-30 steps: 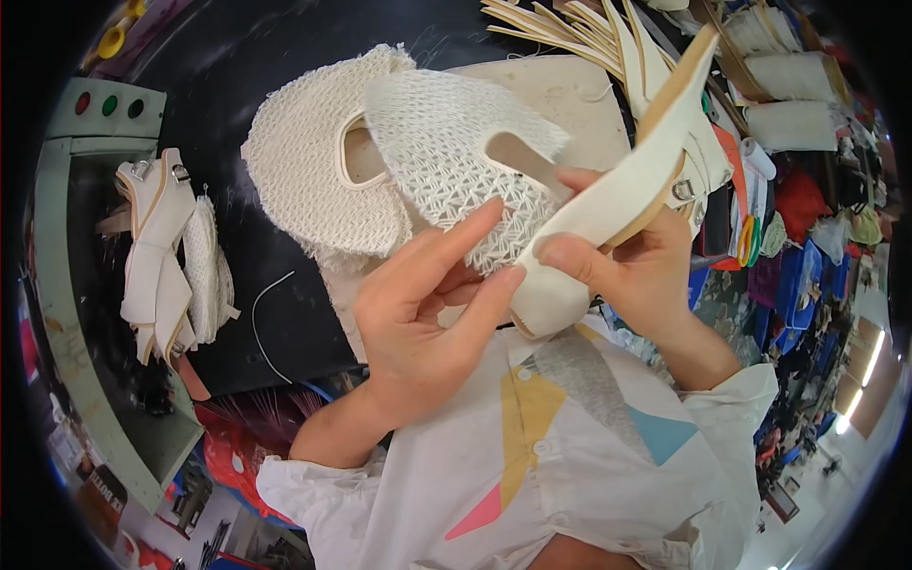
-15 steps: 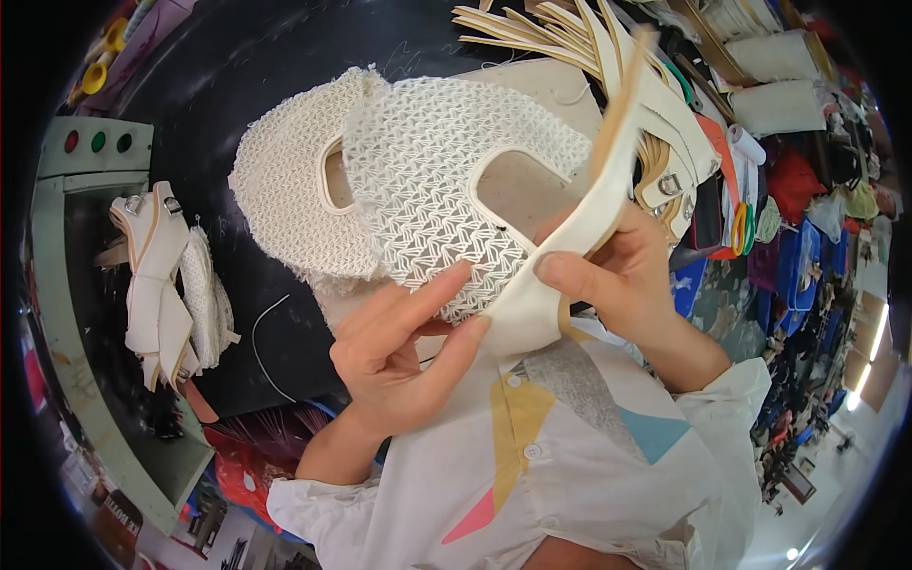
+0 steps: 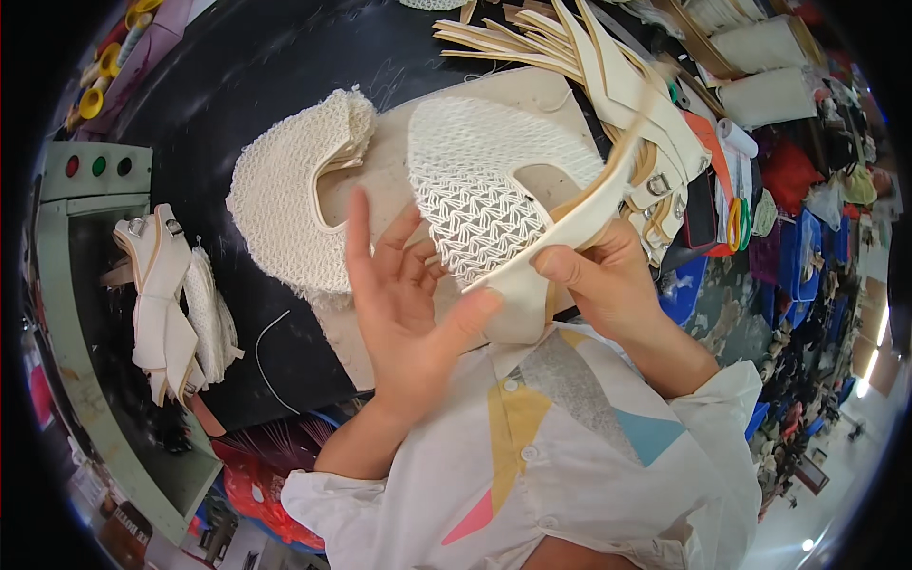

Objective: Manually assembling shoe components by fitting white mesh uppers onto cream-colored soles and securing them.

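Observation:
My right hand [image 3: 613, 285] pinches a cream leather strap piece [image 3: 521, 309] with a tan edge, together with the rim of a white woven shoe upper [image 3: 475, 204]. The upper has a bound, U-shaped cutout and is tilted above the board. My left hand [image 3: 404, 318] has its fingers spread and its thumb at the near end of the strap; whether the thumb touches it I cannot tell. Beyond the left fingers lies a stack of similar woven uppers [image 3: 275, 204], their cutouts lined up, on a beige board [image 3: 380, 214].
More cream straps [image 3: 608, 85] with buckles are heaped at the far right, near scissors [image 3: 739, 223] with coloured handles. At left, a bundle of straps [image 3: 157, 304] lies beside folded woven pieces [image 3: 209, 313], next to a grey-green machine [image 3: 81, 218]. The table [image 3: 275, 57] is black.
The held upper has come off the stack and shifted right with the strap. My left hand has let go of its edge and spread its fingers. My right hand keeps its pinch.

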### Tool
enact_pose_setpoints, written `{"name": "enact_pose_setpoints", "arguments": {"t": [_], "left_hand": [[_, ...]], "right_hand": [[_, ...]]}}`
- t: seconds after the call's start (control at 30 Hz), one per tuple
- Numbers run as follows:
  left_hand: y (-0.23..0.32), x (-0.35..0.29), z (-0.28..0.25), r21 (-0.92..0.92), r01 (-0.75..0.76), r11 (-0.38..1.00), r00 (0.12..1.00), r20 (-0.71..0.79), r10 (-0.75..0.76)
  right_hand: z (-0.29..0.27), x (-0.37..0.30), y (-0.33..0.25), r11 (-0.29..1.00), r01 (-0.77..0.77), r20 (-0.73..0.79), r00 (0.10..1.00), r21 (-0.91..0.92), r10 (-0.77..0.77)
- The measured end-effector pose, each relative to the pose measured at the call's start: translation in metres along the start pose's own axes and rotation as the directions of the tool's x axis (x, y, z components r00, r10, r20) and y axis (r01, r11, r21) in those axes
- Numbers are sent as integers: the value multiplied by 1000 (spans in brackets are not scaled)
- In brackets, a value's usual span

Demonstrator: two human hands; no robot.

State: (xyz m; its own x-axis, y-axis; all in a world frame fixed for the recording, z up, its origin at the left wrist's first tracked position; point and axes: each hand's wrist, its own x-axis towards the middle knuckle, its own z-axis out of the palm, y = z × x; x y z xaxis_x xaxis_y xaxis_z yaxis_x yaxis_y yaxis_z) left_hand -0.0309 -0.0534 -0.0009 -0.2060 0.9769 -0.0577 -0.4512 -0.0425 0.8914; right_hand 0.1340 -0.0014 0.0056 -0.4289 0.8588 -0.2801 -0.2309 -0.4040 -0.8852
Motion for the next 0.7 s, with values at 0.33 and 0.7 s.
{"name": "enact_pose_setpoints", "arguments": {"t": [0.33,0.7], "left_hand": [[12,0,9,40,302,952,944,126,-305],[-4,10,12,379,-196,904,971,206,124]], "right_hand": [[-5,-5,-6,995,60,-3,998,-77,-60],[-4,5,-16,968,176,24,984,-180,-174]]}}
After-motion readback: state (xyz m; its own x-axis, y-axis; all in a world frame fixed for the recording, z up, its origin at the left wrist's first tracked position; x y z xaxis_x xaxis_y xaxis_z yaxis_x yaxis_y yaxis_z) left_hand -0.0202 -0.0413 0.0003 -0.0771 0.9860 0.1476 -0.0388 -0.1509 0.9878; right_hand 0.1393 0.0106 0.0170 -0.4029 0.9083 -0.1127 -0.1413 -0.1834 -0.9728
